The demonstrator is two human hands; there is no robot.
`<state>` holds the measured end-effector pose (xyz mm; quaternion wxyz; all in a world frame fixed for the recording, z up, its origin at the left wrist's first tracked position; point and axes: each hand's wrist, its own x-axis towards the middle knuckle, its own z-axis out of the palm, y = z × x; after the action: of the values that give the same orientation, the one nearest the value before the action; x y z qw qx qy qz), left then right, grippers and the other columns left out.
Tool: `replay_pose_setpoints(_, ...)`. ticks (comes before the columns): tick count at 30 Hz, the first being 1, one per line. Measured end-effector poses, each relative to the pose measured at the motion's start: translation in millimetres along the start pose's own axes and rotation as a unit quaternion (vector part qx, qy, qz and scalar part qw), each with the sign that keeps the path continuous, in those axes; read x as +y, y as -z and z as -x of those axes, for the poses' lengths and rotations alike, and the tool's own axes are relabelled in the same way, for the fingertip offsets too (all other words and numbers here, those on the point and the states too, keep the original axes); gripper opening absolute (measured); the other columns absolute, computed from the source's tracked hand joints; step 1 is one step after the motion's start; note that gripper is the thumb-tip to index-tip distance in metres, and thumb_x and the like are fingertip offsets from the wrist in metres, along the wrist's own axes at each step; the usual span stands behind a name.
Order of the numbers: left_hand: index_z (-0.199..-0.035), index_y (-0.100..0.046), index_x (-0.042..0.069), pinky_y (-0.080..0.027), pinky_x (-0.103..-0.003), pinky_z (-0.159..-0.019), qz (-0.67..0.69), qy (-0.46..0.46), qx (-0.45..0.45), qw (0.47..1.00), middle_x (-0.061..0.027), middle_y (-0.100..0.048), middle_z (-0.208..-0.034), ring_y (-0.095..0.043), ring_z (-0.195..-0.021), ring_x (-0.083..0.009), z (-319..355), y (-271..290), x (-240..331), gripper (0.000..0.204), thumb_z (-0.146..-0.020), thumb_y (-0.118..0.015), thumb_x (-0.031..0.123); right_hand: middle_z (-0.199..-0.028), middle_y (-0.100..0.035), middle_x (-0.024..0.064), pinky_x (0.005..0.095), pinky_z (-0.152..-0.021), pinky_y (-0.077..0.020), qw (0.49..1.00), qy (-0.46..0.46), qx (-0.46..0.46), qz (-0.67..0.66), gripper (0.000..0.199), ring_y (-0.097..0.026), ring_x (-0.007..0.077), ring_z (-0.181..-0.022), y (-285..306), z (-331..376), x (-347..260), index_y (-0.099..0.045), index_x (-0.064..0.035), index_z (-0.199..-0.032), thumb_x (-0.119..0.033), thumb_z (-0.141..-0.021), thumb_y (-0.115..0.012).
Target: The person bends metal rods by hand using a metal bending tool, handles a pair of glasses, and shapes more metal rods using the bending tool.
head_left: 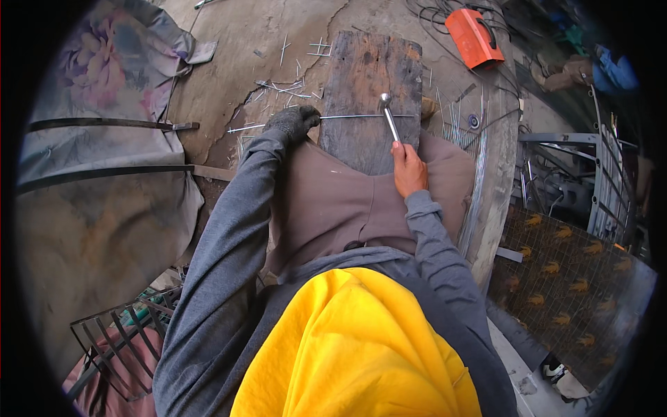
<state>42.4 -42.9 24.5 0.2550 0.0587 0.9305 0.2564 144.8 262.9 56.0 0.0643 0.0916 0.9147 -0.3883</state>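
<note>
A thin metal rod (361,116) lies crosswise over a worn wooden plank (372,69) between my legs. My left hand (293,123), in a dark glove, is closed around the rod at the plank's left edge, and the rod's end sticks out further left. In my bare right hand (410,170) is a hammer (391,119) with a shiny handle. Its head is over the plank, close to the rod; whether it touches the rod I cannot tell.
Cut rod pieces (285,90) are scattered on the ground left of the plank. Long thin rods (479,167) lie beside my right leg. An orange machine (474,38) with cables stands at the far right. Draped cloth (104,160) hangs at left; metal frames (604,160) stand right.
</note>
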Motion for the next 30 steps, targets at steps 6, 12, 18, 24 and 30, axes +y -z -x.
replay_pose_setpoints(6, -0.116, -0.064, 0.013, -0.047, -0.043, -0.093, 0.064, 0.02, -0.011, 0.998, -0.0138, -0.068, -0.112, -0.063, -0.11, -0.033, 0.6, 7.8, 11.3, 0.036, -0.092, -0.06, 0.039, -0.092, -0.067, 0.0255, 0.0562, -0.078, -0.0449, 0.999, -0.025, -0.026, 0.005, 0.051, -0.06, 0.0508, -0.088, -2.3, 0.2, 5.2, -0.058, -0.0058, -0.097, -0.053, -0.101, -0.039)
replay_pose_setpoints(12, -0.123, -0.063, 0.014, -0.048, -0.043, -0.095, 0.043, 0.039, 0.059, 0.997, -0.0135, -0.066, -0.12, -0.063, -0.113, -0.0317, 5.4, 2.5, -2.3, 0.042, -0.09, -0.063, 0.039, -0.094, -0.066, 0.0269, 0.0575, -0.079, -0.0445, 0.999, -0.032, -0.027, 0.03, 0.052, -0.059, 0.0512, -0.089, -10.1, 1.3, 9.8, -0.056, -0.0053, -0.097, -0.054, -0.101, -0.038)
replay_pose_setpoints(18, -0.115, -0.069, 0.014, -0.049, -0.042, -0.093, 0.05, 0.015, 0.042, 0.998, -0.0103, -0.07, -0.113, -0.065, -0.107, -0.0309, 7.3, 4.9, -21.0, 0.033, -0.091, -0.06, 0.035, -0.091, -0.067, 0.0263, 0.0579, -0.077, -0.0449, 0.998, -0.05, -0.003, 0.042, 0.05, -0.059, 0.0515, -0.086, -10.3, 1.6, 4.5, -0.056, -0.0062, -0.095, -0.053, -0.101, -0.039)
replay_pose_setpoints(24, -0.115, -0.069, 0.011, -0.049, -0.04, -0.093, 0.058, 0.006, 0.043, 0.997, -0.0122, -0.07, -0.111, -0.066, -0.106, -0.0291, -4.4, -7.5, -23.5, 0.031, -0.093, -0.06, 0.032, -0.09, -0.068, 0.0226, 0.0544, -0.077, -0.0457, 0.999, -0.031, 0.01, -0.012, 0.051, -0.061, 0.0475, -0.087, -3.0, 7.3, -3.4, -0.058, -0.0046, -0.093, -0.051, -0.101, -0.039)
replay_pose_setpoints(30, -0.116, -0.069, 0.009, -0.048, -0.039, -0.095, 0.046, 0.002, 0.029, 0.999, -0.0113, -0.07, -0.113, -0.066, -0.107, -0.028, -3.9, 0.0, 8.2, 0.033, -0.093, -0.062, 0.033, -0.084, -0.066, 0.0241, 0.0567, -0.072, -0.0438, 0.998, 0.014, 0.054, -0.034, 0.047, -0.06, 0.0499, -0.081, 0.3, 5.1, -6.0, -0.056, -0.0057, -0.09, -0.049, -0.101, -0.042)
